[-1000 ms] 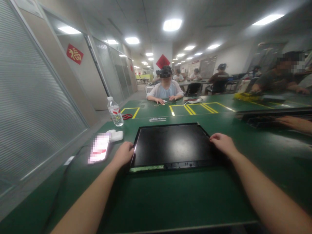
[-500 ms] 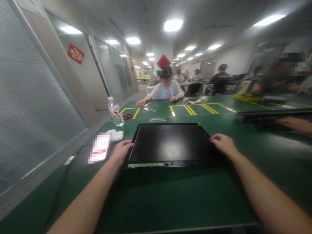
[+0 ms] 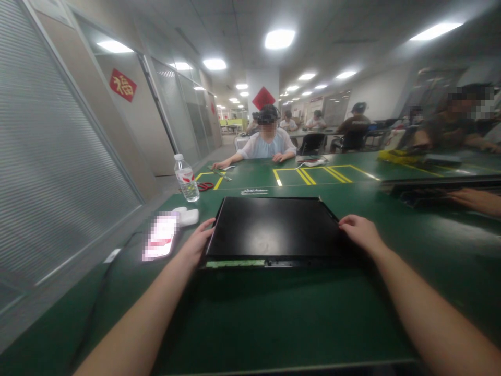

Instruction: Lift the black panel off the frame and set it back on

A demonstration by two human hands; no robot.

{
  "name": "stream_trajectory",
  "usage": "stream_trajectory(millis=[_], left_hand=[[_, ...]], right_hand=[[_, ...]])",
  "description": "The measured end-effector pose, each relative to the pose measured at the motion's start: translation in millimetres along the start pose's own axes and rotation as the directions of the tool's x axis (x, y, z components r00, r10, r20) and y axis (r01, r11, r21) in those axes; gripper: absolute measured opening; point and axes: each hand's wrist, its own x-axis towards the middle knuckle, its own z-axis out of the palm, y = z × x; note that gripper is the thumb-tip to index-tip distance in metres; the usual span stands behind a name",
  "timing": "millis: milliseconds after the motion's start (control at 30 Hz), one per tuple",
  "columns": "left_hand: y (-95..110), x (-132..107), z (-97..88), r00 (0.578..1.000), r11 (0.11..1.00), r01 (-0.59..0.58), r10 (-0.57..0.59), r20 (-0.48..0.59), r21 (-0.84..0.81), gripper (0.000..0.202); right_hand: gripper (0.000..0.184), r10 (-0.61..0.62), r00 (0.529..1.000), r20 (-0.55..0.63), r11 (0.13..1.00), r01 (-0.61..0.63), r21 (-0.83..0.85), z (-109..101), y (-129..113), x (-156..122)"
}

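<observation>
A flat black panel (image 3: 274, 230) with a green strip along its near edge sits in front of me on the green table (image 3: 274, 324). My left hand (image 3: 195, 243) grips the panel's left edge, fingers curled under it. My right hand (image 3: 362, 232) holds the right edge, fingers closed on the rim. The near edge of the panel looks raised a little off the table.
A lit phone (image 3: 160, 243) and a small white case (image 3: 188, 216) lie left of the panel. A water bottle (image 3: 185, 178) and red scissors (image 3: 205, 185) stand farther back. A person (image 3: 268, 141) sits across the table. Another person's hand (image 3: 473, 198) rests at a dark tray on the right.
The panel's near edge has come up slightly and my left hand has shifted up along its left side. The person opposite has reached one arm out to their side.
</observation>
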Motion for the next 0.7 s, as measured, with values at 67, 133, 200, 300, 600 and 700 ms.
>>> stream_trajectory(millis=[67,133,200,300,600,700], left_hand=[[0,2,-2.6,1.000,1.000,-0.007,0.007,0.024,-0.003,0.070],[0,2,-4.1,0.999,1.000,-0.019,0.019,0.049,0.006,0.068],[2,-1,-3.1,0.998,0.999,-0.028,0.027,0.059,0.022,0.063],[6,-10,3.4,0.999,0.999,-0.018,0.017,0.030,0.048,0.047],[14,-23,12.4,1.000,0.988,-0.029,0.027,0.016,0.153,0.038],[13,-20,9.7,0.999,0.977,-0.032,0.032,0.002,0.212,0.037]], right_hand=[[0.013,-0.010,1.000,-0.009,1.000,0.010,0.002,0,1,1],[0.012,-0.019,1.000,-0.020,1.000,0.019,0.005,1,2,1],[0.012,-0.017,1.000,-0.026,1.000,0.017,0.006,1,2,1],[0.012,-0.011,1.000,-0.022,1.000,0.011,-0.002,1,1,1],[0.014,0.000,1.000,-0.018,1.000,0.000,-0.015,-2,-5,-3],[0.014,0.003,1.000,-0.007,1.000,-0.003,-0.019,-2,-5,-2]])
